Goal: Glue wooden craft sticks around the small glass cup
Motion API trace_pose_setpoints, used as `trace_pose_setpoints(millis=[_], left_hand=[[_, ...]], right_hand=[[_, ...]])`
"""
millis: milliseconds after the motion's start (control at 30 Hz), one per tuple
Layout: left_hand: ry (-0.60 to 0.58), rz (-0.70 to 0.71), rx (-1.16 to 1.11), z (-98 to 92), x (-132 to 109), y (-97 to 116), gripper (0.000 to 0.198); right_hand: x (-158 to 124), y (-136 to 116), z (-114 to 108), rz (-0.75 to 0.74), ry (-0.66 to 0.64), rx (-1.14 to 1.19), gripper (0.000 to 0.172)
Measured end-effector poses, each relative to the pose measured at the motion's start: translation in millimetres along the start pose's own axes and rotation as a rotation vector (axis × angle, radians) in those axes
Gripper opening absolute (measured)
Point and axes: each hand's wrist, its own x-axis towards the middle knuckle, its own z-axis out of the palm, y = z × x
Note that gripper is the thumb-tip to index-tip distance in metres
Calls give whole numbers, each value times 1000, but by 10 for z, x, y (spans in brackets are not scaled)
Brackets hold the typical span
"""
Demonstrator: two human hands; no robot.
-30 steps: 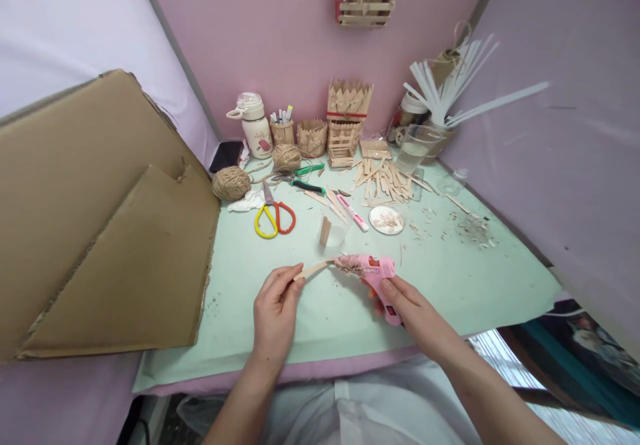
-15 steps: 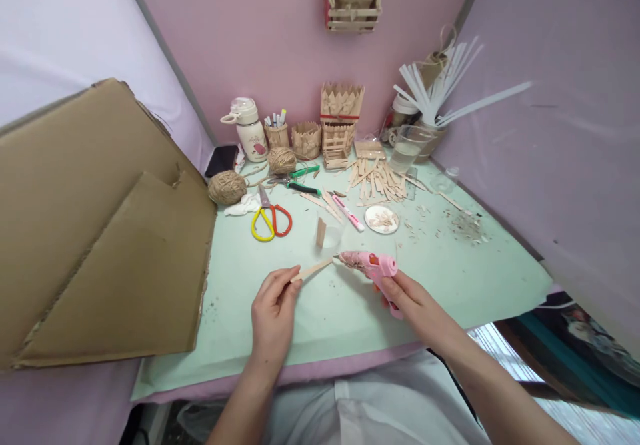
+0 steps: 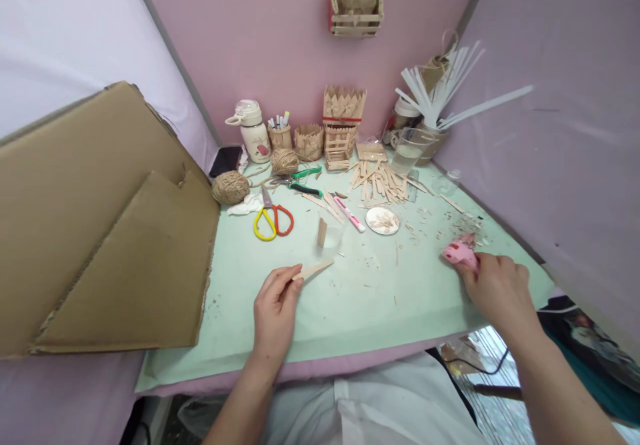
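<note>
My left hand [image 3: 275, 310] pinches one end of a flat wooden craft stick [image 3: 314, 270], which points up and to the right just above the mint-green table mat [image 3: 350, 298]. Far out on the right side of the mat, my right hand [image 3: 496, 287] is wrapped round a pink hot-glue gun [image 3: 460, 253], whose body sticks out past my fingers near the mat. A small clear cup [image 3: 330, 235] with a short stick piece in it stands just beyond the craft stick.
Large cardboard sheets [image 3: 100, 231] lean at the left. Yellow and red scissors [image 3: 273, 218], twine balls [image 3: 231, 187], a pink utility knife [image 3: 350, 213], a small white dish [image 3: 382, 220] and a heap of loose sticks [image 3: 383, 181] lie behind. Stick-built holders [image 3: 343, 125], a bottle [image 3: 253, 131] and a glass [image 3: 413, 148] line the back wall.
My right hand has carried the glue gun away from the stick's tip, far to the right side of the mat. My left hand and the stick have stayed in place.
</note>
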Motion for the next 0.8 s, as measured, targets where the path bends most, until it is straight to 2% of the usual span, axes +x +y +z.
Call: trace_pose_setpoints(millis=[67,133,200,300,333,433,533,800], left_hand=[[-4,9,8,2,-3,2,22],[-1,32,24,13,-11,10,21],[6,80,49,31,-23,30,22],[7,187,101,54,-39,89,23],[7,224,120,56,-42,117,23],[16,309,163,39,-37,210,24],[10,354,180,24,-8,295,24],[-43,476,229,145,127,436,25]], right_hand=[[-38,-56,-46,41,29,18,18],[-65,-299,-141,19,103,47,21],[-92,-696,-228,-168,138,173,22],[-161,-1397,-249,-561,71,473,17],[-188,-1607,-224,-652,40,531,18],[-248,-2031,-96,-741,12,625,23],[-260,-2145,23,-736,44,673,26],[-138,-2066,79,-646,125,764,23]])
